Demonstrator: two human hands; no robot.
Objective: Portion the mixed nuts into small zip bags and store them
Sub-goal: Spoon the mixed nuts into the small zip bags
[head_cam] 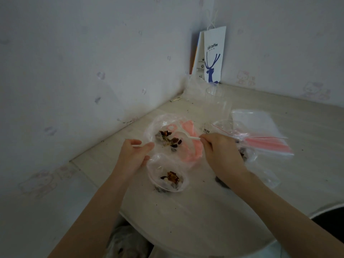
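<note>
A clear plastic bag (165, 125) lies open on the table with mixed nuts (169, 140) inside it. My left hand (135, 154) pinches the bag's left edge. My right hand (222, 152) grips a thin white utensil (193, 138) whose tip points into the bag. Just in front of the bag stands a clear round container (158, 180) holding more nuts (172, 177). A small zip bag (250, 155) with dark nuts lies partly hidden behind my right hand. A stack of flat zip bags (260, 127) with red strips lies to the right.
A pink plastic bag (195, 148) lies under the clear bag. A clear cup (214, 93) and a white paper coffee bag (214, 56) stand in the wall corner. A dark round object (331, 216) sits at the table's right front. Crumbs are scattered on the table (186, 216).
</note>
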